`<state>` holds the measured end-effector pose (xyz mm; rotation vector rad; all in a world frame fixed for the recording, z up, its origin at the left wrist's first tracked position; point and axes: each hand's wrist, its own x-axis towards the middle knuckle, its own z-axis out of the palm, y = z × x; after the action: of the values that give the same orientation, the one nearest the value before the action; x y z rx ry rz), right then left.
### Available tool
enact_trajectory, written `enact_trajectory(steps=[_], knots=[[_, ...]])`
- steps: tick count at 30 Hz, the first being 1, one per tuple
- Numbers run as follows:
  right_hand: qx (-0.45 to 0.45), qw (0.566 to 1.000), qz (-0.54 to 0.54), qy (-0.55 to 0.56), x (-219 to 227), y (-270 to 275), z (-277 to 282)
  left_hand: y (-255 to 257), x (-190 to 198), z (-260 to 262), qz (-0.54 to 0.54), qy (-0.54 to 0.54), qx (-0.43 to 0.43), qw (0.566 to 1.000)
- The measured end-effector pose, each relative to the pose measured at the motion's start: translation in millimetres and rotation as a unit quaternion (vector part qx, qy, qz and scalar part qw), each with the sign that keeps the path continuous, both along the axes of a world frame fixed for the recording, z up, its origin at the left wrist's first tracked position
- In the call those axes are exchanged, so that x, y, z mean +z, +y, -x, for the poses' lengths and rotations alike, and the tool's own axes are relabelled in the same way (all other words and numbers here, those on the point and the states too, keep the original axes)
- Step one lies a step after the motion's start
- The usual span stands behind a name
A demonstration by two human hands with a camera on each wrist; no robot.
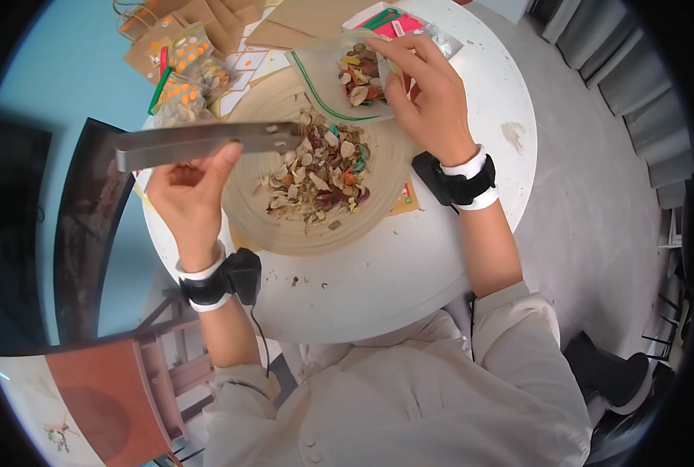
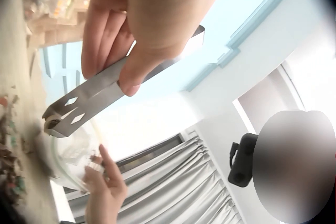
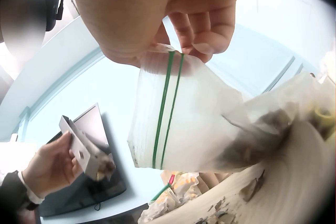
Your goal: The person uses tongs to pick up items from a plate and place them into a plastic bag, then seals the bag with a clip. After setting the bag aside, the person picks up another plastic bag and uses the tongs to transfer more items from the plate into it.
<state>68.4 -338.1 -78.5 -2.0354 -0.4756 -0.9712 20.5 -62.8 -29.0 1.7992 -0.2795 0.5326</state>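
Note:
My left hand (image 1: 187,204) holds flat metal tongs (image 1: 199,146) between thumb and fingers, their tips over the round woven tray (image 1: 245,222). Between the tips sits a small tan dried piece (image 2: 52,124), seen in the left wrist view. A heap of dried potpourri (image 1: 327,175), mostly tan with red, orange and teal bits, lies on the tray. At the tray's far right, my right hand (image 1: 432,101) pinches the edge of a clear zip bag (image 3: 197,116) with a green seal. The bag is tilted, its mouth toward the tongs, and potpourri (image 1: 360,78) fills its lower part.
Filled zip bags (image 1: 183,82) with orange dots lie at the back left beside brown paper bags (image 1: 207,23). A white box (image 1: 444,43) with pink and green packets stands at the back right. Crumbs dot the white table (image 1: 362,288) near its front edge.

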Motion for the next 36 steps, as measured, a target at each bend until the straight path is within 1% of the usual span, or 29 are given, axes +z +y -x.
enact_trajectory(steps=[1,4,5,6,8,9,11,14,16,17,20,21,24,28,29,32,33,36], knots=[[-0.008,1.000,0.006,-0.005,0.4,-1.3,-0.2,-6.4,6.1,-4.8,0.005,-0.016,-0.004,1.000],[-0.033,0.999,0.025,-0.022,2.5,-6.4,-1.4,-44.9,17.6,-23.5,0.086,-0.053,-0.065,0.993],[-0.041,0.998,0.030,-0.029,3.0,-7.2,-1.9,-52.3,14.5,-33.2,0.079,-0.067,-0.092,0.990],[-0.039,0.998,0.027,-0.030,3.1,-6.8,-2.0,-62.2,15.5,-38.2,0.030,-0.065,-0.078,0.994],[-0.036,0.999,0.022,-0.030,2.4,-5.9,-1.3,-70.1,9.4,-48.3,-0.016,-0.028,-0.092,0.995],[-0.036,0.999,0.023,-0.024,2.4,-5.8,-0.6,-69.8,6.2,-48.4,-0.001,-0.040,-0.093,0.995],[-0.037,0.999,0.024,-0.012,2.1,-5.2,-0.4,-63.6,2.8,-46.0,0.027,-0.063,-0.096,0.993],[-0.030,0.999,0.021,-0.030,1.0,-4.8,-2.1,-33.2,8.3,-26.9,0.063,-0.026,-0.047,0.997],[-0.021,1.000,0.009,-0.015,1.4,-3.4,-1.2,-7.6,9.1,-11.9,0.048,-0.032,-0.005,0.998],[-0.016,1.000,0.003,-0.009,1.9,-3.3,-0.9,5.8,6.7,-6.2,0.030,-0.013,0.019,0.999],[-0.001,1.000,-0.015,0.001,3.4,-2.4,1.0,46.7,-9.6,6.9,-0.048,0.088,0.018,0.995],[0.000,1.000,-0.015,0.001,3.7,-2.3,1.0,55.2,-13.3,10.8,-0.064,0.118,0.007,0.991],[0.003,1.000,-0.013,-0.003,3.0,-2.3,-0.4,68.5,-20.6,23.4,-0.067,0.121,-0.070,0.988],[0.004,1.000,-0.007,-0.003,2.4,-2.3,0.1,66.8,-22.7,30.5,-0.081,0.172,-0.140,0.972],[0.006,1.000,-0.005,-0.001,3.3,-1.7,0.5,62.0,-20.1,30.6,-0.099,0.181,-0.145,0.968],[0.006,1.000,0.002,-0.002,0.7,-1.3,-1.3,54.1,-27.7,20.8,-0.095,0.155,-0.151,0.972],[0.008,1.000,-0.002,0.002,1.8,-0.2,-0.7,52.0,-33.2,16.5,-0.078,0.127,-0.153,0.977],[0.009,1.000,-0.010,0.009,4.2,0.6,1.4,48.8,-36.8,6.8,-0.090,0.117,-0.135,0.980]])
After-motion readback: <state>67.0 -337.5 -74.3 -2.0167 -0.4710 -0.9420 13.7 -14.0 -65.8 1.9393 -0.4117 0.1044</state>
